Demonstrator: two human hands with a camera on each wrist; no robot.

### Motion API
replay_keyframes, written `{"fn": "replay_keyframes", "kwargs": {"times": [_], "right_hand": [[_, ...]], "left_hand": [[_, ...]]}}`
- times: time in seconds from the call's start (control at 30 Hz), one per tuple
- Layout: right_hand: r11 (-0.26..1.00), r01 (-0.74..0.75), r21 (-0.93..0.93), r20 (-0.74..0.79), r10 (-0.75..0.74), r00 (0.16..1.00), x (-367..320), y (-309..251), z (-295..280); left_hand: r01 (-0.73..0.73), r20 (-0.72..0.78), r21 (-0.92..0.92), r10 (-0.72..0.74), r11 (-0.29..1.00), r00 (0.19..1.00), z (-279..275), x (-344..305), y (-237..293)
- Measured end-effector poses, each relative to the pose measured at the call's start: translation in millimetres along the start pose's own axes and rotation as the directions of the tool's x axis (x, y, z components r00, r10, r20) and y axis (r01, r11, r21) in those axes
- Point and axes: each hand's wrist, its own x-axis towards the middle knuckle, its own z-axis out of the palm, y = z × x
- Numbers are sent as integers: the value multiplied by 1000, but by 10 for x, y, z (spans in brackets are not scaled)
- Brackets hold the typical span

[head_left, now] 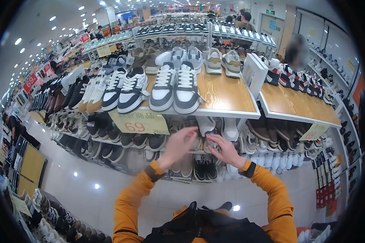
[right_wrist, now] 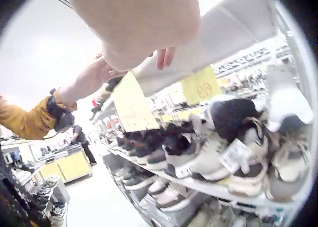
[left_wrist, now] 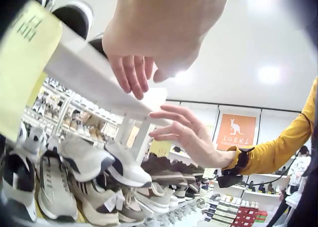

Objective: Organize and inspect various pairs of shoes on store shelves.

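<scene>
Shoe shop, long aisle w/ tiered display racks. L hand (head_left: 179, 145) & R hand (head_left: 226, 150) were both raised in front of the mid tier, just under the wood-topped shelf (head_left: 227, 95). Fingers were spread & relaxed, nothing held in either. A white sneaker (head_left: 207, 123) sat on that tier betw. the two hands, close to the fingertips; contact couldn't be made out. A yellow price tag (head_left: 138, 121) reading 69 hung off the shelf edge, left of the hands. A grey/white sneaker pair (head_left: 174, 87) stood on top, above them. The floor (head_left: 69, 170) was pale glossy tile w/ light glare; ceiling spots (head_left: 52, 18) ran overhead
</scene>
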Motion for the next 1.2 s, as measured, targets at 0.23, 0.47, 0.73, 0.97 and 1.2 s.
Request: {"fn": "replay_keyframes", "kwargs": {"times": [0.23,0.47,0.73,0.97,1.2], "right_hand": [[974,223,-28,-412,-215,886,1249,-746,-209],[974,-181,-139,-342,124,931,2129,-244,350],[977,-195,-88,-235,169,957,2136,-212,254],[979,-205,-20,-151,200,968,2216,-76,196],[986,-116,120,-85,126,988,2155,117,99]], "left_hand": [[-332,-422,452,527,828,738,-813,395,426],[-38,-464,504,307,863,831,-918,941,58],[45,-413,692,344,721,843,-888,1054,-282],[224,-521,520,99,824,848,-986,1117,-224],[316,-587,582,118,750,801,-786,905,-96]]}}
